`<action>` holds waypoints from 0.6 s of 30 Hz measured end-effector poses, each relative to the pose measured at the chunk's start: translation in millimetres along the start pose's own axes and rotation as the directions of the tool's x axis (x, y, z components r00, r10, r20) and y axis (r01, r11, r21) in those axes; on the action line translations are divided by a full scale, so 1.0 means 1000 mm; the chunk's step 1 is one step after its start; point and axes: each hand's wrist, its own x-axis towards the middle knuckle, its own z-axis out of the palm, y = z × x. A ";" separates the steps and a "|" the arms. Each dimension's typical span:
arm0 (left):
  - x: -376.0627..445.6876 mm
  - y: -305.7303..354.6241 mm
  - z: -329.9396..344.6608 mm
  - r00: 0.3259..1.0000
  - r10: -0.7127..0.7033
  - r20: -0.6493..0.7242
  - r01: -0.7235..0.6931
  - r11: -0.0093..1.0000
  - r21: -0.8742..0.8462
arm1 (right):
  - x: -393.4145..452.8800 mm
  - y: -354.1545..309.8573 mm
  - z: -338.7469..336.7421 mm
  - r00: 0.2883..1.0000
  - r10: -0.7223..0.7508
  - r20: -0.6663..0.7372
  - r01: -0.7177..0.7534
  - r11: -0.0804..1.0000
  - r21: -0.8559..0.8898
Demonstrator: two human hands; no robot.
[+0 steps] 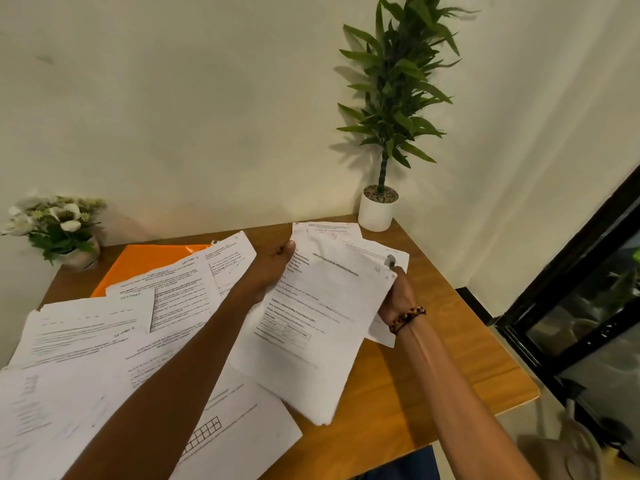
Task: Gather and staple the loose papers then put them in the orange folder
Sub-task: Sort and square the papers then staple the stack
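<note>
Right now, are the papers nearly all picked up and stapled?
Not nearly. Done: a few sheets are gathered into a small stack. In hand: the left hand and right hand hold that stack above the table. Left: many loose papers lie spread, some over the orange folder. No stapler shows.

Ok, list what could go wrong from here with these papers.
1. The held stack is gripped only at its far edges by the left hand and right hand; its near end sags, so sheets might slip out.
2. Many loose sheets overlap the orange folder; some could get left behind.
3. No stapler shows in view, so stapling may stall.
</note>
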 end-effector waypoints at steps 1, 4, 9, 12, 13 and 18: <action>0.001 -0.002 -0.001 0.999 0.003 -0.042 -0.005 0.999 -0.051 | 0.000 0.005 0.001 1.000 -0.024 -0.018 0.024 0.999 0.022; -0.002 -0.003 0.000 0.986 0.006 -0.164 -0.032 0.987 -0.156 | 0.000 0.020 0.009 0.984 -0.055 -0.169 0.055 0.998 -0.004; -0.005 -0.006 0.001 0.964 0.014 -0.265 -0.067 0.980 -0.190 | 0.009 0.022 0.026 0.933 -0.182 -0.311 0.071 0.939 -0.335; -0.005 -0.005 0.002 0.959 -0.022 -0.283 -0.044 0.974 -0.222 | 0.019 0.022 0.030 0.901 -0.275 -0.334 0.116 0.898 -0.425; -0.005 -0.004 0.003 0.953 -0.021 -0.301 -0.048 0.974 -0.221 | 0.015 0.022 0.032 0.901 -0.286 -0.328 0.120 0.888 -0.444; -0.005 -0.010 0.007 0.918 -0.033 -0.395 -0.043 0.982 -0.182 | -0.003 0.028 0.036 0.876 -0.422 -0.232 0.229 0.789 -0.571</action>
